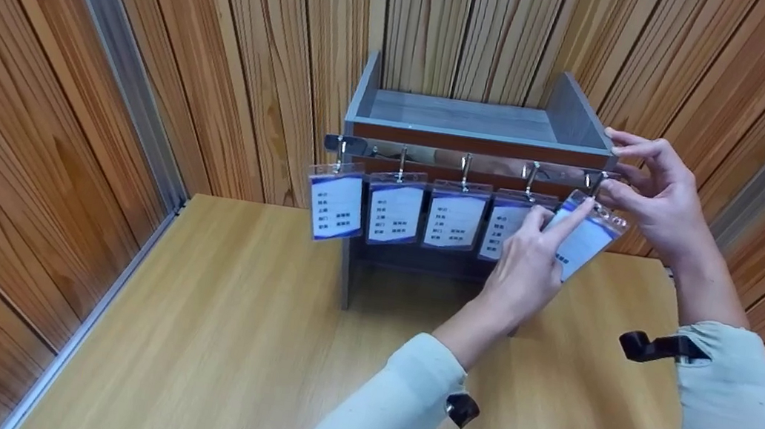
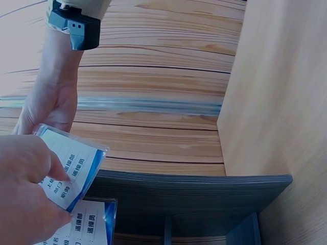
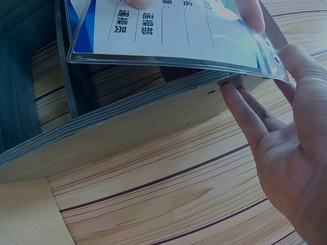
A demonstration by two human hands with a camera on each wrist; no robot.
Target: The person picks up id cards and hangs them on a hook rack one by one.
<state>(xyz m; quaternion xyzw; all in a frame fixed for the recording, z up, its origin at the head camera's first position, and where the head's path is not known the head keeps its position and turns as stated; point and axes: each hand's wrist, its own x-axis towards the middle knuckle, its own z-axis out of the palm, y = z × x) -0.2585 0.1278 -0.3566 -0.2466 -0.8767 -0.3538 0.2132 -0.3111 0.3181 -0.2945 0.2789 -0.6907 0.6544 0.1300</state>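
A row of clear-sleeved name badges (image 1: 395, 209) hangs by metal clips from a rail (image 1: 450, 157) across a grey shelf unit (image 1: 476, 136). The rightmost badge (image 1: 588, 234) tilts out of line. My left hand (image 1: 529, 261) holds it from the front, one finger reaching up to its top edge; the left wrist view shows fingers on this badge (image 2: 71, 163). My right hand (image 1: 665, 202) is at the unit's right end. Its fingers (image 3: 248, 109) touch the outer side panel, and its thumb lies by the badge's top corner. Whether the thumb presses the clip is hidden.
The unit stands on a light wooden table (image 1: 222, 342) against a striped wood-panel wall (image 1: 425, 18). Another panelled wall (image 1: 51, 123) rises on the left. Black wrist cameras (image 1: 462, 410) stick out from both sleeves.
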